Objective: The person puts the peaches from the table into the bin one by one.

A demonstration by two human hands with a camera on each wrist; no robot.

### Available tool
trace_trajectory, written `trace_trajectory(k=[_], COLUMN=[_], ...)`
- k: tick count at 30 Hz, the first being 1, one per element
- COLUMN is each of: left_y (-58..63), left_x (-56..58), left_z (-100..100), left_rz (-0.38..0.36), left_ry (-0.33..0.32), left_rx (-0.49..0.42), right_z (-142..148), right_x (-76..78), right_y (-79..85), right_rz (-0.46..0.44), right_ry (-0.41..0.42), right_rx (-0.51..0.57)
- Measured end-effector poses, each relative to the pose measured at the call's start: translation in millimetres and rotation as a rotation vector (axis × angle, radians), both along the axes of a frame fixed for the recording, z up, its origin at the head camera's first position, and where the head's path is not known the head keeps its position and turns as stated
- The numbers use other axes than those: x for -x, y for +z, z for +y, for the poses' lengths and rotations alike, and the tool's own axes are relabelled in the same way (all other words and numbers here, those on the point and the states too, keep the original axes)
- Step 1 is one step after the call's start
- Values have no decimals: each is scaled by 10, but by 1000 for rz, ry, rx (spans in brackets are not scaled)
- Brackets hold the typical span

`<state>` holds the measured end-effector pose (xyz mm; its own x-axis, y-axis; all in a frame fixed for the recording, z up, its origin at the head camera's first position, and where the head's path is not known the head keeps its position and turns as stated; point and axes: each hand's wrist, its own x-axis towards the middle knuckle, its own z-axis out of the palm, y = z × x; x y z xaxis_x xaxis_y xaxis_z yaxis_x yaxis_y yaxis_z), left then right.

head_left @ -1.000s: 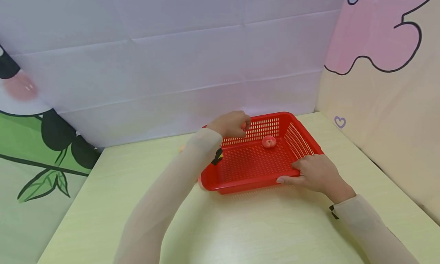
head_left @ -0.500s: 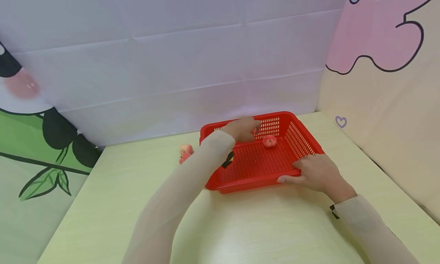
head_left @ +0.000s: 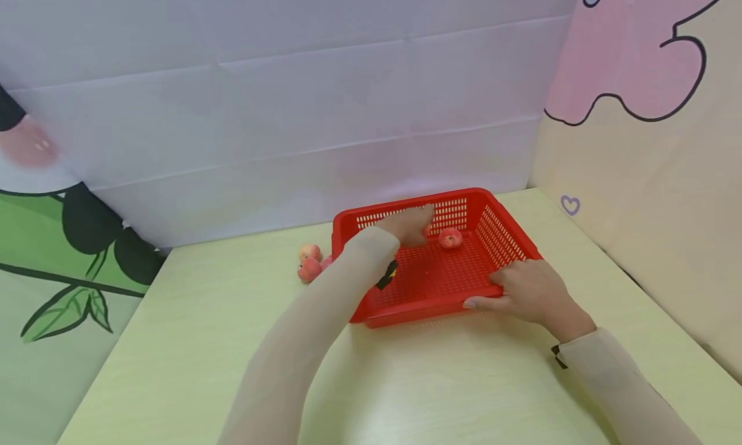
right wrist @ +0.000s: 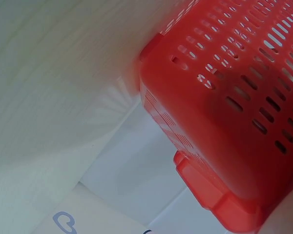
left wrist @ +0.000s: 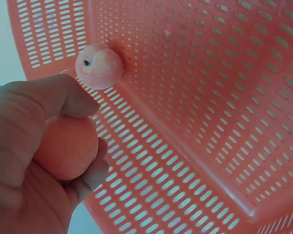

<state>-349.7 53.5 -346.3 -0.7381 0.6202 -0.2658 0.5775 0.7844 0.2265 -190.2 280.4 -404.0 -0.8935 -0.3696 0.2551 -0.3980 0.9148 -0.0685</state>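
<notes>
A red slotted plastic basket (head_left: 429,308) stands on the table. My left hand (head_left: 408,226) is inside it near the back wall. In the left wrist view its thumb and fingers curl round a peach (left wrist: 71,146), held in front of the slotted wall. A second peach (left wrist: 100,68) sits beyond it, in the back right part of the basket. At the basket's near right corner my right hand (head_left: 530,292) grips the rim, thumb outside and fingers over the edge. The right wrist view shows the basket's outer corner (right wrist: 185,92) with only a sliver of that hand.
Several more peaches (head_left: 310,269) lie on the pale wooden table (head_left: 191,342) just left of the basket, partly behind the left sleeve. A lilac cloth wall (head_left: 278,110) rises behind the table. On the right is a cream cloth wall (head_left: 632,200) with a pink drawing.
My left hand has moved right and lower into the basket with the peach. The peaches on the table have come out from behind the sleeve. My right hand keeps its grip on the rim.
</notes>
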Motion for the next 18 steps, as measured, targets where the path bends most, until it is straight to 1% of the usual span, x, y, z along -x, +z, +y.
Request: trace_trajectory(k=[7,13,18], left_y=[-131,-234,-290], left_x=[112,151,184], left_z=[-9,-24,-14], left_rz=[-2,-29,-26], left_ry=[4,34,26], left_rx=[-24,-54,-51], right_z=[6,4,5], right_x=[11,18,22], right_y=[-10,-14,-18], right_rz=[4,-10,-12], right_ry=[0,2,-1], right_rx=[-4,1,-5])
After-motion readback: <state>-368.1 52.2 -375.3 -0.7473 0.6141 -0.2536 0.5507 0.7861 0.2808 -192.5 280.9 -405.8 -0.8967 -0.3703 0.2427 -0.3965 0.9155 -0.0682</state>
